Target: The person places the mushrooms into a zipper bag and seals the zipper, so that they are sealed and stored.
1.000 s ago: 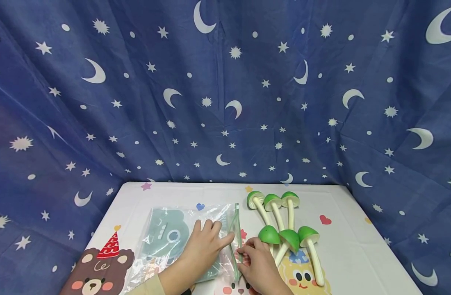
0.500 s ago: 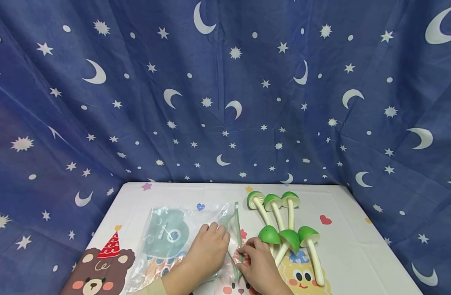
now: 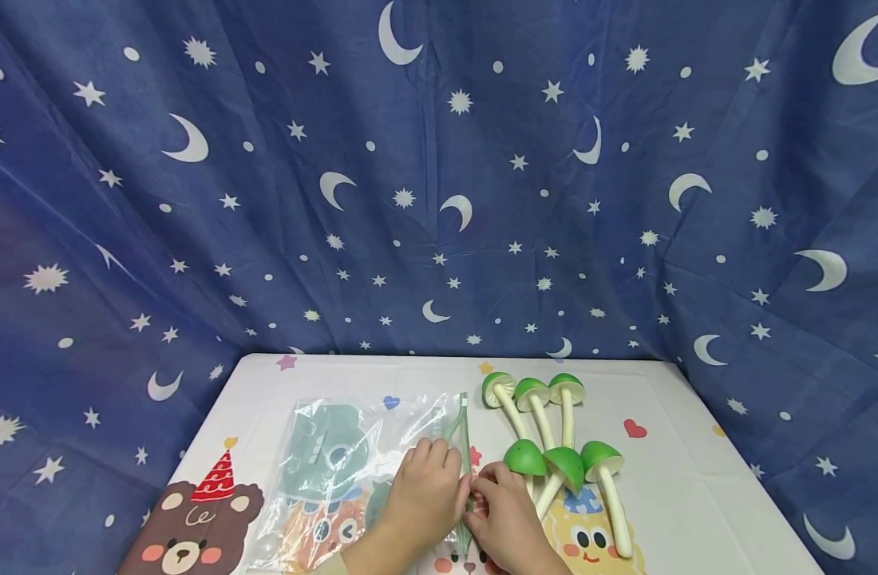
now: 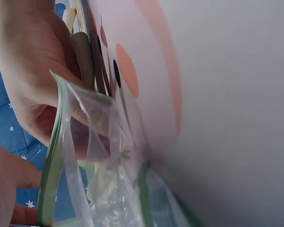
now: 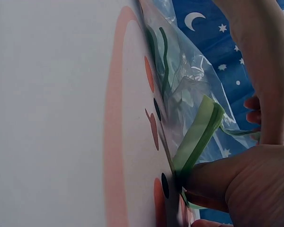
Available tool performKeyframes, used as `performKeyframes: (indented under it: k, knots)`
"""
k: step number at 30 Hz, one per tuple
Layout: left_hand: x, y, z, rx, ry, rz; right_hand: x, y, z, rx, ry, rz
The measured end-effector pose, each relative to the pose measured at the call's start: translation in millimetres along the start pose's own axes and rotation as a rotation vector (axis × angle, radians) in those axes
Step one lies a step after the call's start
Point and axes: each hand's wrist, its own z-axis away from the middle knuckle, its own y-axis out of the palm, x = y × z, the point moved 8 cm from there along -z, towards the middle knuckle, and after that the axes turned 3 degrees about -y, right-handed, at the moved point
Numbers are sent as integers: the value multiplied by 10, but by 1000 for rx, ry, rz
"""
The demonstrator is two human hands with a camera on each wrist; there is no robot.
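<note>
A clear plastic zip bag with a pale green printed figure lies flat on the table, its green zip edge toward the right. My left hand pinches the upper layer at the mouth, close beside the other hand. At the lower part of the green edge, my right hand grips the bag between thumb and fingers. The left wrist view shows the green rim lifted, with the mouth gaping between the hands. In the right wrist view a flap of green strip sticks up from the right thumb and finger.
Several mushrooms with green caps and white stems lie right of the bag, the nearest ones close to the right hand. The white table bears cartoon prints. Behind it hangs a blue curtain with moons and stars.
My left hand has moved right along the bag to its zip edge, closing in on the right hand, and now pinches the rim. The right hand has stayed in place.
</note>
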Motion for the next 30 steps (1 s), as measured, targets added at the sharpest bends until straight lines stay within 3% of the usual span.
performKeyframes:
  k: [4,13,24,30]
  knots:
    - [-17,-3,-10,-27,-25,11,4,0,4,2,5,-4]
    - [6,36,15,5,-69,76,5,0,6,12,13,-40]
    - [86,93,52,110,-197,238,1,1,1,23,13,-42]
    - [115,104,74,145,-218,275,4,-3,0,29,23,-43]
